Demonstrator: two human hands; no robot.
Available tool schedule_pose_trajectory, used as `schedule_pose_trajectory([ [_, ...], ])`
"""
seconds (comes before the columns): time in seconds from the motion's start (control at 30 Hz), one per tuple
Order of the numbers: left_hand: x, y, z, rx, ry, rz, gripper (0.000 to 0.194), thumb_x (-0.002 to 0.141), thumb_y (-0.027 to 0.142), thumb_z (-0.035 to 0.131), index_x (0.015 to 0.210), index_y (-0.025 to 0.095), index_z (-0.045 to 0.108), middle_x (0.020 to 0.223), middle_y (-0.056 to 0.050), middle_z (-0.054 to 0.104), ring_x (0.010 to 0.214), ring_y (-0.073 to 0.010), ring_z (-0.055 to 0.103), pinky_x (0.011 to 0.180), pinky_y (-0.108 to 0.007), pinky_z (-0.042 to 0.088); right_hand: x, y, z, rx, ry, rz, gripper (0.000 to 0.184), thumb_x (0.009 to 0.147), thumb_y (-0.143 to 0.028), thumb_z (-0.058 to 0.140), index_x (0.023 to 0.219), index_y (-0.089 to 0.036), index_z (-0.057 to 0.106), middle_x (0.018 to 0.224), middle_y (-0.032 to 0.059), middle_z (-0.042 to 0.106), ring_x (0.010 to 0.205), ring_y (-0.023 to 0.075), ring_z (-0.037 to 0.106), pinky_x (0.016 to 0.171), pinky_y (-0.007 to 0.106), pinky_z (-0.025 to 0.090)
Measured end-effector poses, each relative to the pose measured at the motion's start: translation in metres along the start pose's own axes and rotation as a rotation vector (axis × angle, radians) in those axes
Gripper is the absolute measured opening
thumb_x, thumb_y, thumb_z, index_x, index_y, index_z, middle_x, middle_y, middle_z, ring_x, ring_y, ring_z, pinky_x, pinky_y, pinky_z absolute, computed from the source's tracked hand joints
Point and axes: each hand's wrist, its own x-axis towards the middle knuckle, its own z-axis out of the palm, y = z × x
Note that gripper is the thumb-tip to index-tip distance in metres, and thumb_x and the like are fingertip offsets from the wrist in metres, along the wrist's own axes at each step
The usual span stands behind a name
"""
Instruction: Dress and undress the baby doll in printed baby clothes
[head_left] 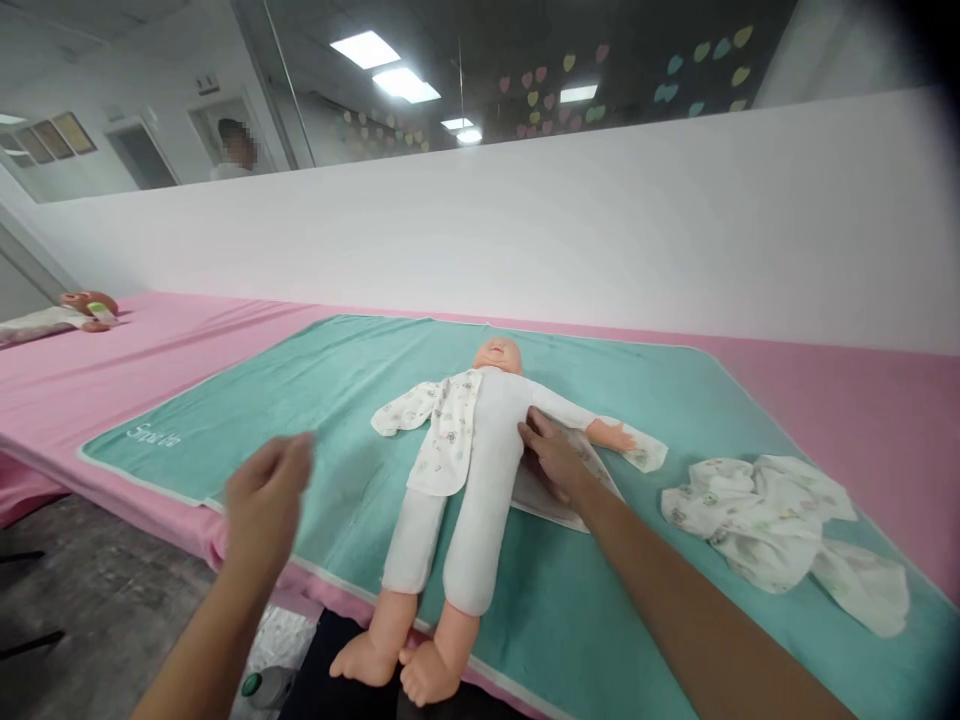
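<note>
A baby doll (495,450) lies on its back on a teal mat (322,400), its bare feet at the near edge. A white printed baby shirt (450,430) covers one side of its chest and one arm. The shirt's other half (551,505) lies spread under the doll's other side, with a sleeve (651,452) beneath that hand. My right hand (551,455) is at the doll's side over this spread half, fingers apart and fingertips touching the torso. My left hand (268,495), slightly blurred, hovers left of the doll with curled fingers and nothing visible in them.
A crumpled white printed baby garment (772,520) lies on the mat at right. Pink cloth (847,420) covers the table under the mat. Another doll (90,305) lies far left. A bottle with a green cap (262,688) is below the edge. A person (236,150) shows behind glass.
</note>
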Motion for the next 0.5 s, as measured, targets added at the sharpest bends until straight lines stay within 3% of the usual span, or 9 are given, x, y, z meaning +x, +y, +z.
schedule_pose_trajectory([
  [0.1,0.028,0.08,0.055,-0.022,-0.36,0.402,0.023,0.085,0.038,0.042,0.076,0.022,0.056,0.074,0.004,0.058,0.068,-0.0117,0.052,0.061,-0.023,0.042,0.0,-0.003,0.003,-0.091,0.035,-0.049,0.047,0.082,-0.048,0.049,0.126,-0.034,0.044,0.137,-0.0032,0.041,0.126,0.022,0.036,0.103,0.039,0.031],
  [0.2,0.04,0.137,0.121,0.131,-0.568,0.79,0.031,0.083,0.039,0.044,0.11,0.024,0.052,0.114,-0.003,0.056,0.103,-0.0187,0.05,0.082,-0.03,0.043,-0.002,-0.004,0.007,-0.099,-0.013,-0.117,0.048,0.085,-0.046,0.045,0.131,-0.033,0.039,0.139,-0.0026,0.039,0.127,0.0213,0.034,0.104,0.04,0.031],
  [0.27,0.04,0.157,0.163,0.306,-0.666,0.993,0.042,0.08,0.039,0.049,0.118,0.021,0.046,0.12,-0.008,0.053,0.109,-0.0239,0.046,0.086,-0.037,0.041,-0.002,-0.003,0.007,-0.093,-0.049,-0.166,0.047,0.087,-0.045,0.043,0.131,-0.029,0.041,0.134,0.0004,0.045,0.123,0.0224,0.04,0.101,0.04,0.034],
  [0.37,0.035,0.169,0.211,0.538,-0.813,1.104,0.043,0.076,0.038,0.053,0.113,0.018,0.047,0.115,-0.011,0.055,0.105,-0.0271,0.048,0.085,-0.042,0.041,0.0,0.001,0.006,-0.176,-0.006,-0.188,0.046,0.087,-0.045,0.043,0.127,-0.024,0.046,0.127,0.0048,0.051,0.12,0.0248,0.041,0.1,0.041,0.033],
  [0.5,0.03,0.176,0.24,0.66,-0.976,1.11,0.029,0.073,0.026,0.054,0.101,0.02,0.05,0.1,-0.008,0.06,0.09,-0.024,0.056,0.079,-0.041,0.044,0.003,0.007,0.004,-0.397,0.038,-0.271,0.04,0.091,-0.038,0.033,0.125,-0.021,0.047,0.119,0.0071,0.056,0.114,0.0234,0.047,0.098,0.04,0.035],
])
